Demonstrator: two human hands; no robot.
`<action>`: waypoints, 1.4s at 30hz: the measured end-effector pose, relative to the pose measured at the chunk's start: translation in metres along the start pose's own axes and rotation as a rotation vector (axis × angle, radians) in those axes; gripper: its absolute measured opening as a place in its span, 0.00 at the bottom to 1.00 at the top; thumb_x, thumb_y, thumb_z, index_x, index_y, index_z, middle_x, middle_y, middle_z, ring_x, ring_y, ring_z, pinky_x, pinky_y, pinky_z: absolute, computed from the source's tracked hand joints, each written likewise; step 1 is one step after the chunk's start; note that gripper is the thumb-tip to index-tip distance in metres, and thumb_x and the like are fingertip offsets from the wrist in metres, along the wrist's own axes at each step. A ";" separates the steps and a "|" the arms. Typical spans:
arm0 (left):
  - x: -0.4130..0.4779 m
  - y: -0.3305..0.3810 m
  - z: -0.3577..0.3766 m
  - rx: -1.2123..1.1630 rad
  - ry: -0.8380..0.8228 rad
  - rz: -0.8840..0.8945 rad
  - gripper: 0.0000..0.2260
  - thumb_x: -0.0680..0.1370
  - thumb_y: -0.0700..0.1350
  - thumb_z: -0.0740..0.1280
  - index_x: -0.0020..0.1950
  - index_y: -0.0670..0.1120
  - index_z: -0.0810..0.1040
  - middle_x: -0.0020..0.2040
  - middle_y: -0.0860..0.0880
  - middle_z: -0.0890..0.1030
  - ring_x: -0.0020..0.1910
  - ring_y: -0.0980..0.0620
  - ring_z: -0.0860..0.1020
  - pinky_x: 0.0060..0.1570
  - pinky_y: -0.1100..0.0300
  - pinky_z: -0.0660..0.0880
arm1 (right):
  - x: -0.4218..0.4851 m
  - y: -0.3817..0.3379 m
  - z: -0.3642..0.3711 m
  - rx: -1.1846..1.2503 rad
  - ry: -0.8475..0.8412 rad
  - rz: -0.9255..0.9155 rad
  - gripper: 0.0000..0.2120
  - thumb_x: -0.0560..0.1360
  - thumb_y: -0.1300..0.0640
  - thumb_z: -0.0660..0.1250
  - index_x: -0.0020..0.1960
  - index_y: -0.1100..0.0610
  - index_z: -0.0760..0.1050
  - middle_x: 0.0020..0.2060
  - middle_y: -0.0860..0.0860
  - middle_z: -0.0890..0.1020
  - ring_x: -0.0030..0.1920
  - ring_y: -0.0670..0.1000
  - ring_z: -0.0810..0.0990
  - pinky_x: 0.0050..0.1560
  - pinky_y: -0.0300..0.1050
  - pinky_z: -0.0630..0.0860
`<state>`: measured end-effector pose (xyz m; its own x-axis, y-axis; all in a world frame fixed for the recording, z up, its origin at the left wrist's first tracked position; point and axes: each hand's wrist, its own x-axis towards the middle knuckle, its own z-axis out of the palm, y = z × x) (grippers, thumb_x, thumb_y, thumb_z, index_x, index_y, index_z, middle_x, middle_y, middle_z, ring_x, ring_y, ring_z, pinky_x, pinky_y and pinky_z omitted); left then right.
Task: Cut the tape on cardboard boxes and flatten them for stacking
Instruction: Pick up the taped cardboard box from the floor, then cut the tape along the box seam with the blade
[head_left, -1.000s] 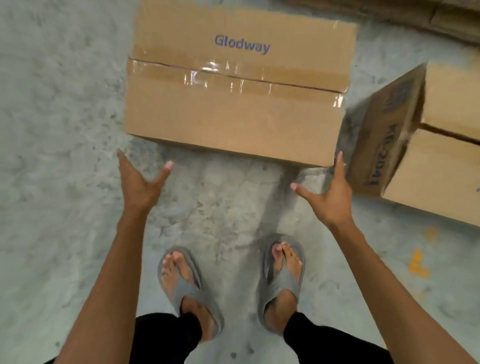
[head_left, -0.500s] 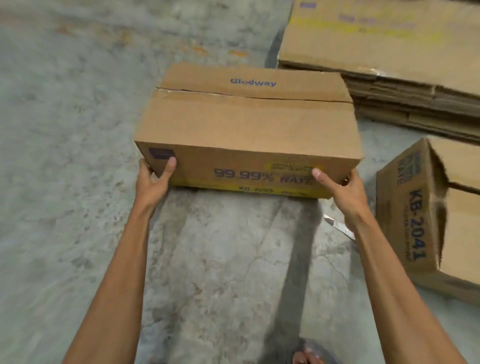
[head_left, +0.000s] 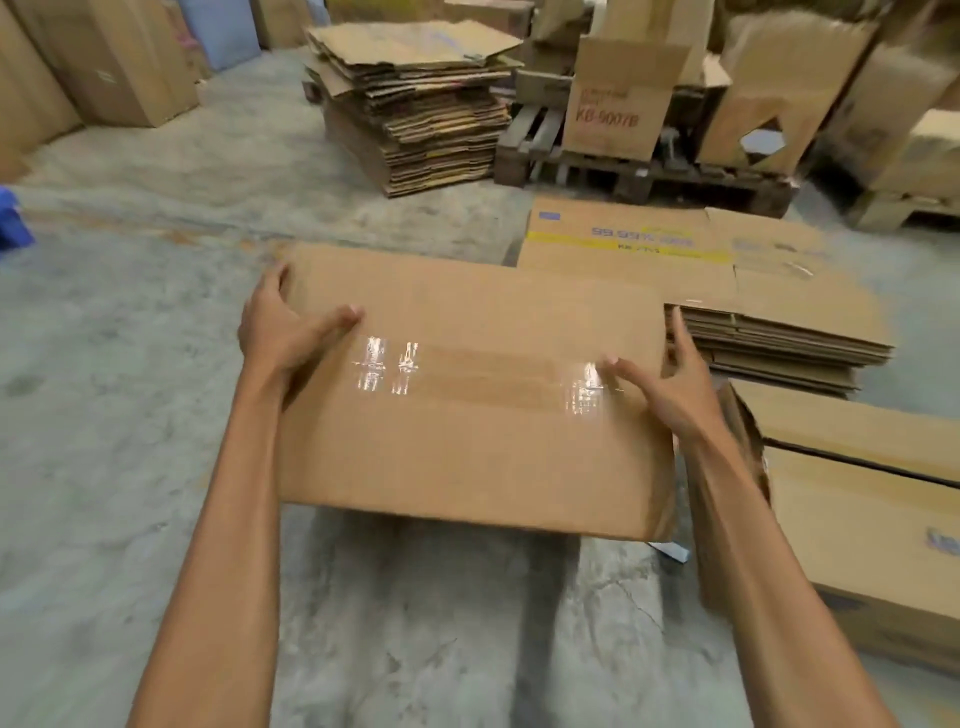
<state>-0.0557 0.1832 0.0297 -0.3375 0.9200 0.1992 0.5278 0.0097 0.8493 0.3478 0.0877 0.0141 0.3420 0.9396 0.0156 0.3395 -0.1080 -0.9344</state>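
I hold a closed brown cardboard box (head_left: 467, 447) off the concrete floor, tilted so its taped face looks up at me. A strip of clear glossy tape (head_left: 493, 374) runs across that face from left to right. My left hand (head_left: 280, 332) grips the box's far left edge, thumb on top. My right hand (head_left: 670, 395) grips the right edge, thumb lying on the tape end. A small white and blue object (head_left: 670, 551), possibly a cutter, peeks out on the floor below the box's near right corner.
Another assembled box (head_left: 857, 509) lies on the floor at my right. A low stack of flattened boxes (head_left: 779, 332) sits behind it, and a taller stack (head_left: 426, 119) stands farther back. A wooden pallet (head_left: 649, 176) with open cartons is at the back right.
Both hands went from open above the floor to gripping the box's ends. They lifted it and turned it so the taped face is up. My view rose from my feet to the room.
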 end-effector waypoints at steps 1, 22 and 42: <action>0.002 -0.002 0.002 0.182 -0.025 -0.031 0.46 0.63 0.62 0.78 0.75 0.48 0.66 0.73 0.46 0.72 0.71 0.45 0.71 0.69 0.51 0.69 | -0.003 0.002 0.004 -0.057 -0.019 -0.002 0.54 0.65 0.39 0.78 0.80 0.44 0.49 0.77 0.46 0.63 0.75 0.49 0.65 0.73 0.51 0.65; -0.179 0.006 0.208 0.711 -0.548 0.385 0.26 0.83 0.57 0.46 0.81 0.56 0.46 0.79 0.35 0.40 0.77 0.34 0.37 0.73 0.35 0.36 | -0.085 0.203 0.013 -0.906 -0.162 0.222 0.20 0.79 0.57 0.62 0.71 0.56 0.69 0.64 0.58 0.76 0.63 0.58 0.75 0.59 0.51 0.75; -0.142 -0.052 0.130 0.665 -0.355 0.222 0.25 0.83 0.60 0.49 0.80 0.58 0.54 0.81 0.45 0.49 0.80 0.46 0.46 0.77 0.45 0.44 | 0.047 0.109 -0.007 -0.629 0.197 0.186 0.16 0.80 0.66 0.59 0.67 0.61 0.69 0.53 0.60 0.77 0.51 0.59 0.79 0.49 0.52 0.80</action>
<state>0.0659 0.1033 -0.1061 0.0410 0.9969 0.0669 0.9473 -0.0601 0.3147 0.4071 0.1173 -0.0843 0.5767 0.8169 -0.0053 0.6839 -0.4864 -0.5438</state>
